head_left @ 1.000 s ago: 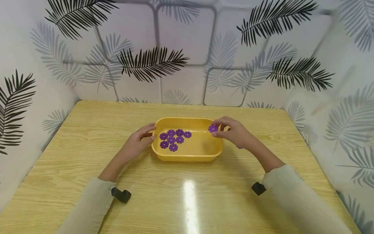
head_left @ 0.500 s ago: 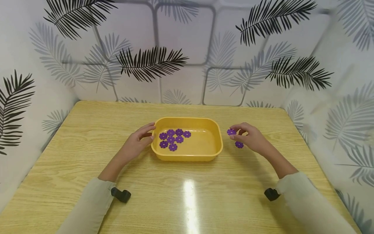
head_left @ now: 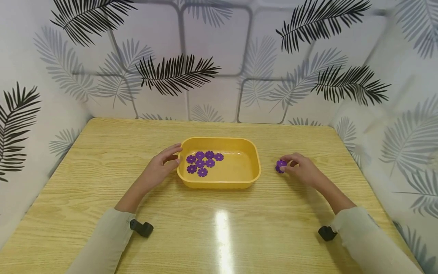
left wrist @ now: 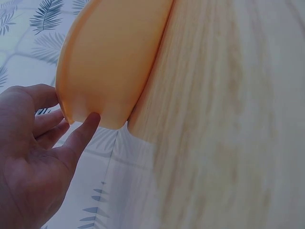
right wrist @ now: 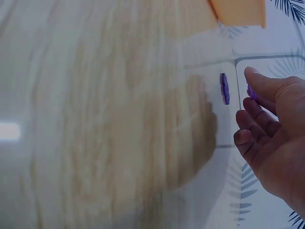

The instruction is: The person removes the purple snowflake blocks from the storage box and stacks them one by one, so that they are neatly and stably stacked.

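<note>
In the head view, my right hand (head_left: 302, 170) pinches a purple flower-shaped disc (head_left: 281, 163) with thumb and forefinger, right of the yellow tray (head_left: 219, 185). A second purple flower-shaped disc (right wrist: 225, 88) is on the table close to those fingertips in the right wrist view; the held one overlaps it in the head view. My left hand (head_left: 161, 166) rests against the tray's left end. From the left wrist, the thumb (left wrist: 88, 130) presses flat on the tray's outer wall (left wrist: 112, 62), while the other fingers touch near its rim.
Several purple flower-shaped discs (head_left: 200, 163) lie grouped in the left half of the tray. The tray stands on a wood-grain table (head_left: 191, 228). Behind the table rises a wall (head_left: 219, 99) with a leaf pattern.
My right hand has moved right and toward me, from over the tray's right end to the disc on the table, still pinching its purple disc. My left hand and the tray stay put.
</note>
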### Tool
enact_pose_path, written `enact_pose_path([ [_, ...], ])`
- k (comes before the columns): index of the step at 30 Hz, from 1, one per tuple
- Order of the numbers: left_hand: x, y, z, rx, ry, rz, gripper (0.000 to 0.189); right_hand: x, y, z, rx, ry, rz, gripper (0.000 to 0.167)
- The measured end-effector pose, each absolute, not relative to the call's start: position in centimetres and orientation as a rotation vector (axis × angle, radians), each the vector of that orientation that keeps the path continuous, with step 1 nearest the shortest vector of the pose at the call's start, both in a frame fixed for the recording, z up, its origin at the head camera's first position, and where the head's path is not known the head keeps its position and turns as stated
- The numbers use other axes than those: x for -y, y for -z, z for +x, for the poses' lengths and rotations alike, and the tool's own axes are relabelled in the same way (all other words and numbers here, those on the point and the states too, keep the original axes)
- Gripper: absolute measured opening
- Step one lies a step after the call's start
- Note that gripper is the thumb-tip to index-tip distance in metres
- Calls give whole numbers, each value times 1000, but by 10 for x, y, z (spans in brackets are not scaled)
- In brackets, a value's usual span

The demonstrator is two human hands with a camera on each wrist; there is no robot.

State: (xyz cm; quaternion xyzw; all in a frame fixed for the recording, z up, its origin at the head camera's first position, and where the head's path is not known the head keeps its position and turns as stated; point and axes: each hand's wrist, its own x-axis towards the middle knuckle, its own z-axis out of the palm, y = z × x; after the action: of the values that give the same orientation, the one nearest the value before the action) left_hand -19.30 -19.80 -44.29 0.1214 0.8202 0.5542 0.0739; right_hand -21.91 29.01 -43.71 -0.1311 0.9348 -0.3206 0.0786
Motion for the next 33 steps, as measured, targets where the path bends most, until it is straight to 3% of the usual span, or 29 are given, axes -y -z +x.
enact_pose_path([
  [33, 199, 444, -193, -2446, -1676, 387, 50, -292, 454, -223, -2816, 859, -468, 38],
])
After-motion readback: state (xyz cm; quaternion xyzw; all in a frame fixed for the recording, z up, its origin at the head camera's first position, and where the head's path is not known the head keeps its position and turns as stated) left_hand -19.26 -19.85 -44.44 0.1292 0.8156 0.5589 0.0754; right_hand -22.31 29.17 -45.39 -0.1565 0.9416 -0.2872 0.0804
